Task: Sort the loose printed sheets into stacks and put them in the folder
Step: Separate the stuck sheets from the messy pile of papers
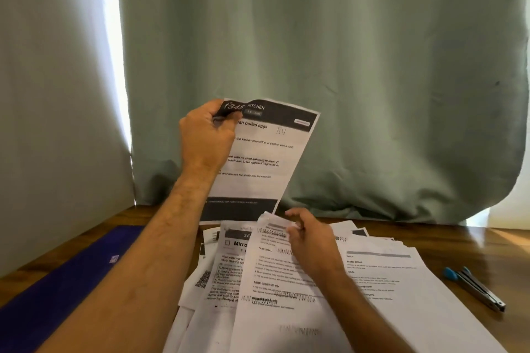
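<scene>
My left hand [206, 135] grips the top left corner of a printed sheet [258, 157] headed "KITCHEN" and holds it upright above the table. Below it lies a loose pile of printed sheets [286, 289], overlapping at odd angles. My right hand [309, 241] rests on the pile and pinches the curled top edge of the uppermost sheet [275, 226]. A purple folder [66, 281] lies flat on the table to the left of the pile, partly under my left forearm.
A metal tool with a blue handle end [473, 286] lies on the wooden table [487, 243] right of the papers. A pale green curtain [344, 66] hangs close behind the table's far edge.
</scene>
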Motion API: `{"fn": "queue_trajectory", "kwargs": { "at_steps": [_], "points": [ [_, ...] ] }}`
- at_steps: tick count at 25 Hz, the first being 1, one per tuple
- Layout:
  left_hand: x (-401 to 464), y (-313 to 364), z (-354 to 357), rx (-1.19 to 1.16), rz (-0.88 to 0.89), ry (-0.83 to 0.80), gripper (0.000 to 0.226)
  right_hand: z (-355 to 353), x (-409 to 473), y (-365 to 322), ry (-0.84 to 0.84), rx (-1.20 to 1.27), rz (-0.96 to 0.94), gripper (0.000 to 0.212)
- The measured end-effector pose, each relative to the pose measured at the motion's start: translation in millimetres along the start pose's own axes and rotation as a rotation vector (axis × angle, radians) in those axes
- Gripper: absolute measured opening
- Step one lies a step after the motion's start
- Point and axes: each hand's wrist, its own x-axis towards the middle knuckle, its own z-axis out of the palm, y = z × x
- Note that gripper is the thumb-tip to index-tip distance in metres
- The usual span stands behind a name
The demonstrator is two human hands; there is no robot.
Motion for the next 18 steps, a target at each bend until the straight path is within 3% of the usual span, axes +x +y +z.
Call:
{"fn": "queue_trajectory", "kwargs": {
  "at_steps": [2, 8, 13, 18],
  "points": [
    [4.2, 13.8, -2.0, -0.07, 0.0, -0.008, 0.017, -23.9, 4.4, -12.4, 0.134, 0.019, -0.122, 0.015],
    [7.9, 41.7, 1.2, -0.348, -0.103, -0.084, 0.014, -90.0, 27.2, -72.2, 0.406, 0.048, -0.447, 0.015],
    [16.1, 70.5, 1.0, -0.618, -0.153, -0.16, 0.018, -140.4, 34.9, -122.2, 0.523, 0.007, -0.644, 0.017],
    [15.0, 83.0, 15.4, -0.843, -0.406, -0.256, 0.025, -172.7, 40.9, -143.5, 0.529, -0.106, -0.689, 0.019]
  ]
}}
